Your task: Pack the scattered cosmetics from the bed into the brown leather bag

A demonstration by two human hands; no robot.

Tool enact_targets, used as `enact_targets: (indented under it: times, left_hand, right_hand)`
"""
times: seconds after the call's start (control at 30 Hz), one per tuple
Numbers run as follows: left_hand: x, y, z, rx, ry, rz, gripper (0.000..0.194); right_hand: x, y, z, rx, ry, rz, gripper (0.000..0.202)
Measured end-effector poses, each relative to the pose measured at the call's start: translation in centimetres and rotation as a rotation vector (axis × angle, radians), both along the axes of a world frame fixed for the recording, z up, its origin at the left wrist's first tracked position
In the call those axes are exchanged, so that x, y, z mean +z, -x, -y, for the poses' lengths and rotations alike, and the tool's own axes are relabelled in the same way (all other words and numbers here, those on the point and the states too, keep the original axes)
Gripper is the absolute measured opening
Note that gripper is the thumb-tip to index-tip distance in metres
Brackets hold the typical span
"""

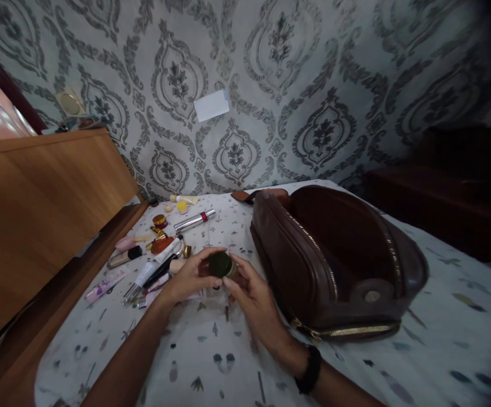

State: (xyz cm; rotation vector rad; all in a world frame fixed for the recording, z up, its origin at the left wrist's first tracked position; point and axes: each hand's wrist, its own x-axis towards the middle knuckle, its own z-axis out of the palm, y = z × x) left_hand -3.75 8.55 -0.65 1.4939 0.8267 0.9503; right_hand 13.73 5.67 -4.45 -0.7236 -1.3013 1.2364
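Observation:
Between both hands, above the patterned sheet, is a small jar (220, 264) with a dark green round top tilted toward me. My left hand (190, 276) curls around its left side, thumb along the lower edge. On the other side, the fingers and thumb of my right hand (252, 288) are closed around the jar, and a black band circles that wrist. Just left of my left hand lie loose cosmetics, among them a white tube (168, 249) and a black slim tube (160, 270). A brown bag (313, 271) with its zipped top gaping stands right of my right hand.
Further left on the sheet (198, 362) are a silver tube (194, 220), an amber-and-gold jar (159, 221), a yellow-lidded pot (181, 207) and a foundation bottle (124, 257). A wooden board (50, 226) borders the left side; a patterned wall (237, 141) rises behind.

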Motion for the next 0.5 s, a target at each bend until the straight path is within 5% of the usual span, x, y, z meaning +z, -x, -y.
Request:
enact_targets:
  times: [0.27,0.5]
  left_hand:
    - [0.79,0.02,0.40,0.019,0.044,0.034,0.056]
    - [0.11,0.12,0.15,0.026,0.080,0.055,0.052]
  right_hand:
    - [-0.39,0.12,-0.20,-0.037,0.063,0.001,0.055]
    - [0.21,0.02,-0.11,-0.037,0.036,0.028,0.047]
